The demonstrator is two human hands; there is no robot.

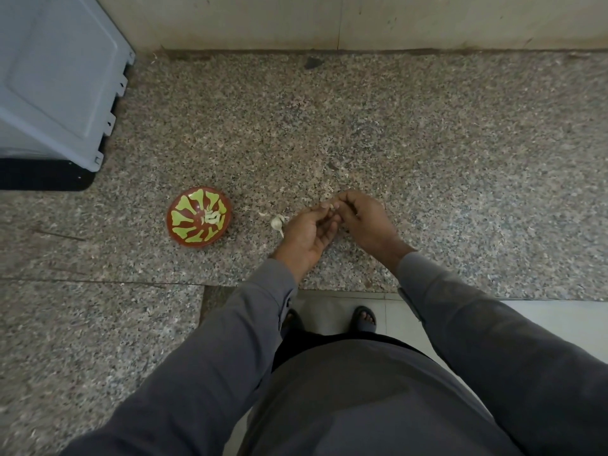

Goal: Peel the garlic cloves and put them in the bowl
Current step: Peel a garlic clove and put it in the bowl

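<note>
A small red bowl [199,216] with a green pattern stands on the speckled granite counter [427,159], with a few pale peeled cloves [211,218] inside it. My left hand [306,233] and my right hand [365,218] meet above the counter to the right of the bowl. The fingertips of both hands pinch a small garlic clove [333,205], which is mostly hidden by the fingers. A piece of garlic with loose skin [278,222] lies on the counter just left of my left hand.
A grey-blue appliance with a black base [56,93] fills the back left corner. A tiled wall [362,18] runs along the back. Bits of garlic skin [263,213] lie near the bowl. The counter's front edge [460,296] is below my hands, with the floor and my feet beneath.
</note>
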